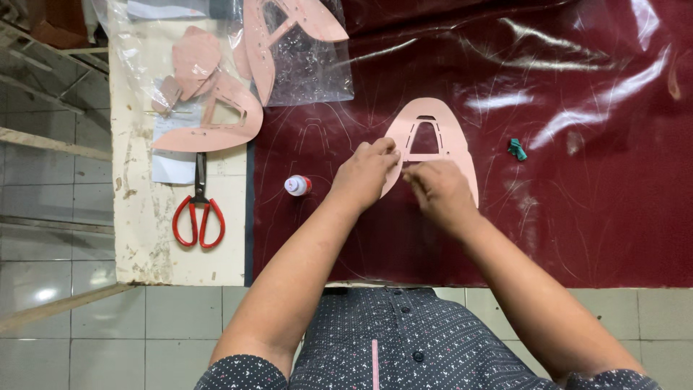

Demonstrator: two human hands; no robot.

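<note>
Both hands on a pink pattern piece, flat on dark red sheet.

Left hand (368,173) lies palm-down on the left limb of the pink cut-out template (435,137), fingers loosely curled and pressing it to the glossy maroon sheet (577,202). Right hand (438,189) sits just beside it, fingertips pinched together at the template's lower middle; whether they nip the piece or something small, cannot tell. Small white bottle with red collar (297,185) near left of the hands. Red-handled scissors (199,209) further left on the worn cream table (144,245). More pink pieces (216,108) far left, partly in clear plastic bag (310,72). Green scrap (517,149) to the right.
</note>
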